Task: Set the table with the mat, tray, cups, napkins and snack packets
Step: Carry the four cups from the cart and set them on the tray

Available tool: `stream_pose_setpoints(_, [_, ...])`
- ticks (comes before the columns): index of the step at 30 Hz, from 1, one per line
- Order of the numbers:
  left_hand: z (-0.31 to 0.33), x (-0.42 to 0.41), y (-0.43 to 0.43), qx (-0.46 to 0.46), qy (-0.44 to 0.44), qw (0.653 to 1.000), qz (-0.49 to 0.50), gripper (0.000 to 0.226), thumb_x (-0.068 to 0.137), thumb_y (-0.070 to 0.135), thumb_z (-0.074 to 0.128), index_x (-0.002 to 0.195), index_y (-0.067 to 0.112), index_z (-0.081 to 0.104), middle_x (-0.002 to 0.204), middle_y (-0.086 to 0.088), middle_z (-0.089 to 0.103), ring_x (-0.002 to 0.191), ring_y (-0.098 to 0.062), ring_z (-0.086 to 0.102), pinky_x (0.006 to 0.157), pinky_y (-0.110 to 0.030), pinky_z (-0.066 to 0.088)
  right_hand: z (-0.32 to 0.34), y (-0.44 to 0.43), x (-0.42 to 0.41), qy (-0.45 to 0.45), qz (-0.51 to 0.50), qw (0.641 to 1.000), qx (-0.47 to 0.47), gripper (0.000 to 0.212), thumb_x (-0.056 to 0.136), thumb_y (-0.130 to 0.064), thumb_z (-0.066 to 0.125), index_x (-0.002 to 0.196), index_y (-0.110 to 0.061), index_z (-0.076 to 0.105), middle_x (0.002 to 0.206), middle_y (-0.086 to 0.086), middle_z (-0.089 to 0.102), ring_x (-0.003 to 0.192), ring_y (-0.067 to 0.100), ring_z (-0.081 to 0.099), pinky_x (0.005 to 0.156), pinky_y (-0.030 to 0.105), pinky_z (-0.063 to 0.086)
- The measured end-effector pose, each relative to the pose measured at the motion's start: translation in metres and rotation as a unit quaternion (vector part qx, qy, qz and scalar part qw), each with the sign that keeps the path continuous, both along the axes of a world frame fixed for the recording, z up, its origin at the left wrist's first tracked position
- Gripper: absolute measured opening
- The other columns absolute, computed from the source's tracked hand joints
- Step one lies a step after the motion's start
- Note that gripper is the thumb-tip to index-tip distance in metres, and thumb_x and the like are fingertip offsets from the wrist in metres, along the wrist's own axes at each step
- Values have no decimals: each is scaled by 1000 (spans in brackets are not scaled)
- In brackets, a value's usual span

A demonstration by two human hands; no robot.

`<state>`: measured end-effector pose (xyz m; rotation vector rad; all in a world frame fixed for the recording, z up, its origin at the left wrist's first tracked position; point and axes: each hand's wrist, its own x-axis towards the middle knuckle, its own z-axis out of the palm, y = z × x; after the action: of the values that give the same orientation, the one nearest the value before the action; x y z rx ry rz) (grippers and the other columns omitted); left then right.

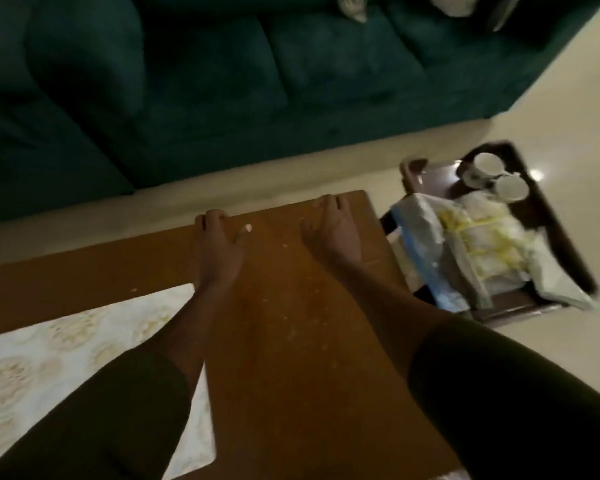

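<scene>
Grips the far edge of the table point(291, 341) with the left hand point(219, 237), fingers curled over it, thumb splayed on top. Sets the right hand point(329, 230) near it on the same edge, fingertips seemingly hooked over too, though blur muddies that. Reads as a hold for steadying or shifting the table. Has the mat point(66, 341) flat on the near left of the tabletop. Has the tray point(553, 216) on the floor just past the right end, carrying two white cups point(484, 166) touching at its far side and a heap of pale snack packets point(471, 251).
</scene>
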<state>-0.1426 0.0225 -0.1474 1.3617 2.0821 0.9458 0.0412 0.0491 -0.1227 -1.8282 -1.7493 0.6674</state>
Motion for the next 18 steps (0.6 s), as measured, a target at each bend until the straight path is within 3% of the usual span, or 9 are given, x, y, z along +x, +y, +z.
stream_pose_setpoints(2, [0, 61, 24, -3, -5, 999, -31, 41, 87, 31, 69, 119, 11, 50, 127, -11, 49, 108, -23, 54, 80, -29, 44, 0, 10, 59, -7, -19, 1000, -10, 34, 88, -22, 57, 120, -14, 48, 124, 2, 46, 102, 15, 51, 81, 27, 48])
stream_pose_setpoints(5, [4, 139, 49, -2, 32, 997, -69, 44, 86, 31, 69, 122, 13, 51, 128, -9, 53, 107, -21, 54, 83, -31, 47, -1, 19, 134, -22, -62, 998, -18, 37, 87, -21, 57, 123, -13, 51, 126, 5, 49, 105, 20, 54, 78, 30, 45])
stream_pose_setpoints(9, [1, 225, 82, -8, 36, 992, -123, 45, 86, 30, 69, 125, 17, 50, 131, -7, 52, 111, -22, 55, 78, -29, 46, -5, 31, 217, -26, -121, 992, -2, 32, 84, -14, 56, 114, -6, 54, 120, 12, 52, 112, 28, 51, 87, 36, 43])
stream_pose_setpoints(13, [-7, 296, 114, -5, 27, 984, -174, 50, 83, 26, 72, 127, 19, 49, 133, -6, 51, 115, -23, 54, 77, -26, 42, -11, 49, 286, -39, -198, 979, -2, 39, 84, -22, 60, 119, -7, 50, 126, 11, 50, 120, 29, 45, 96, 37, 42])
stream_pose_setpoints(18, [-16, 369, 157, 8, -1, 968, -252, 61, 79, 25, 77, 132, 18, 49, 137, -6, 51, 123, -25, 51, 95, -41, 51, -29, 78, 353, 0, -303, 953, 7, 56, 80, -35, 70, 124, -10, 46, 127, 9, 50, 119, 25, 45, 94, 32, 39])
